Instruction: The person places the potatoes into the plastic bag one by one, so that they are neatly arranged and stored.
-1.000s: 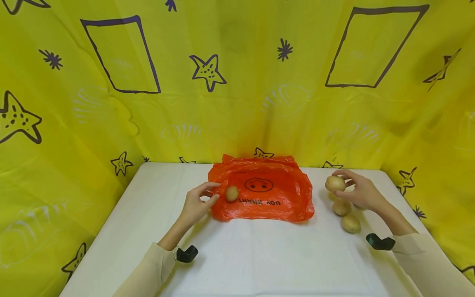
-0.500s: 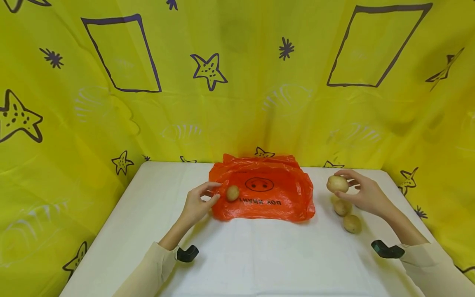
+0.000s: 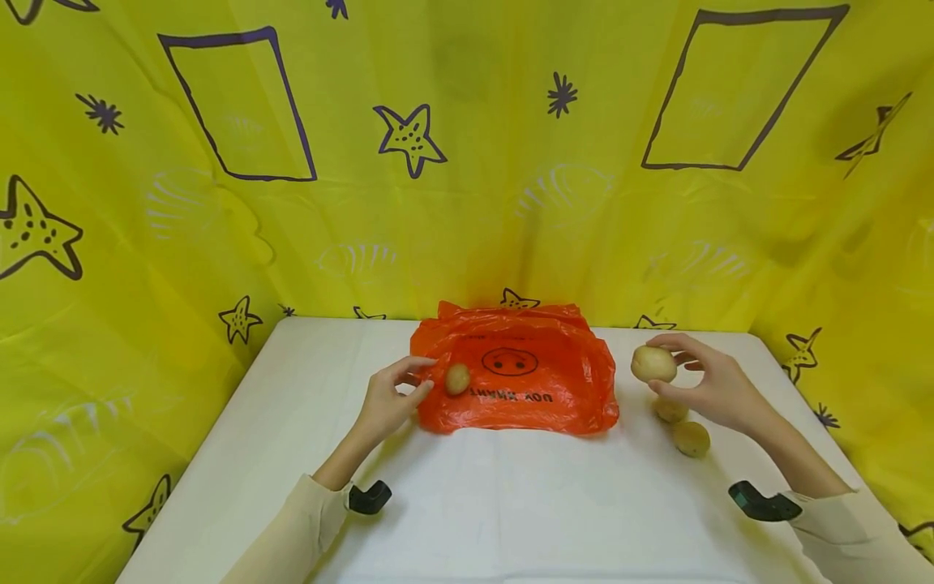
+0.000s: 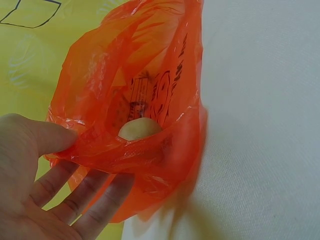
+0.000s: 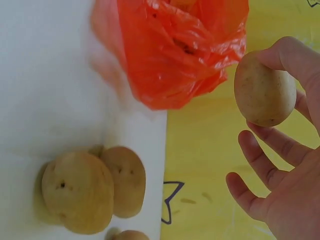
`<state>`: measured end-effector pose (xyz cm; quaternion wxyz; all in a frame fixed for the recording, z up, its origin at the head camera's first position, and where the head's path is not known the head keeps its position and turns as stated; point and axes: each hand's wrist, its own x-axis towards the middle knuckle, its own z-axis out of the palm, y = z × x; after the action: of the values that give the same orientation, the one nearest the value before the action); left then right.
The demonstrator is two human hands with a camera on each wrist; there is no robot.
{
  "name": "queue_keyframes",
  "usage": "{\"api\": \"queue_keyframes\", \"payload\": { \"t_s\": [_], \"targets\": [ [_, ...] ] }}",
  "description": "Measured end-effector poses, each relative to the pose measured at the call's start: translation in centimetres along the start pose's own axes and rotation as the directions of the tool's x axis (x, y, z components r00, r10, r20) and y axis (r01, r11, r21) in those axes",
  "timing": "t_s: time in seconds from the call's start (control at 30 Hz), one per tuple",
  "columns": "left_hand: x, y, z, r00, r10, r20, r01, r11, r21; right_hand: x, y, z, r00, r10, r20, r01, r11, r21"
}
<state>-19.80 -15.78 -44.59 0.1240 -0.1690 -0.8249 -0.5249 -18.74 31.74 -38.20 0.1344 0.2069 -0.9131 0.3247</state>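
A red plastic bag with a printed pig face lies at the back middle of the table, its mouth gaping toward my left hand. That hand pinches the bag's rim, thumb over the edge and fingers outside, as the left wrist view shows. Inside the bag rests one potato, partly hidden by the red film. To the right of the bag, my right hand holds another potato between thumb and fingertips, raised above the table. Its other fingers are spread.
Beneath the right hand lie more potatoes on the white table: a nearer one and one behind it. A further potato is cut off at the right wrist view's lower edge. A yellow patterned curtain encloses the back and sides.
My right hand, with the potato in it, drifts slightly right, then shifts a little left toward the bag. My left hand and the bag stay in place.
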Motion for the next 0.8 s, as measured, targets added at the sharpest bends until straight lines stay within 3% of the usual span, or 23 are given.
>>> {"api": "queue_keyframes", "payload": {
  "t_s": [0.37,0.6,0.8],
  "targets": [
    [0.0,0.0,-0.1,0.999,-0.031,0.022,0.030,0.999,0.011,0.4,-2.5,0.9,0.998,-0.066,0.019,0.065,0.997,0.032],
    [0.0,-0.1,-0.1,1.000,-0.003,0.012,0.003,1.000,0.000,0.6,-4.2,1.9,0.993,-0.112,0.041,0.109,0.992,0.062],
    [0.0,0.0,-0.3,0.999,-0.031,0.020,0.031,0.999,0.021,1.2,-5.2,3.1,0.984,-0.170,0.048,0.164,0.979,0.118]
  ]
}}
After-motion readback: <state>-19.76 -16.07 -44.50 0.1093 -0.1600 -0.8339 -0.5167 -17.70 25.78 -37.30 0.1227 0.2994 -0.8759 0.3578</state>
